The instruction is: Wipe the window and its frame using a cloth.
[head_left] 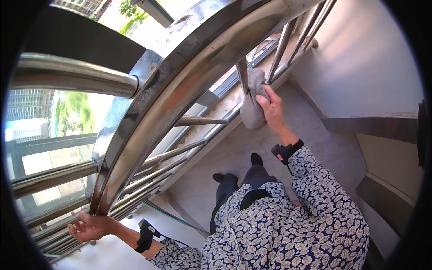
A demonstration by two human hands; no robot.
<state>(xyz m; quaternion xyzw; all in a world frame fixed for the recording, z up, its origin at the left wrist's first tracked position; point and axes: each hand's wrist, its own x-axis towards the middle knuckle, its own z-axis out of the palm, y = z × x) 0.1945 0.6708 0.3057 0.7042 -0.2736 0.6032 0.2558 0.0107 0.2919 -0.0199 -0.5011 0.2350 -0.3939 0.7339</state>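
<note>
A grey cloth [253, 108] is gripped in my right hand [272, 108], thumb on top, and pressed around the lower part of a thin metal baluster [243, 74]. The cloth hangs a little below the bottom rail. At the lower left, my left hand [90, 225] is turned palm up with its fingers apart, holding nothing. Its wrist lies close to the lower end of the broad curved steel handrail [180, 85], possibly touching it. Both wrists wear black bands with small devices.
Several horizontal steel bars [54, 175] join the handrail at the left, with window glass behind them. A white wall [364, 58] with a dark skirting stands at the right. Below lies a grey tiled floor [310, 139], where my feet stand.
</note>
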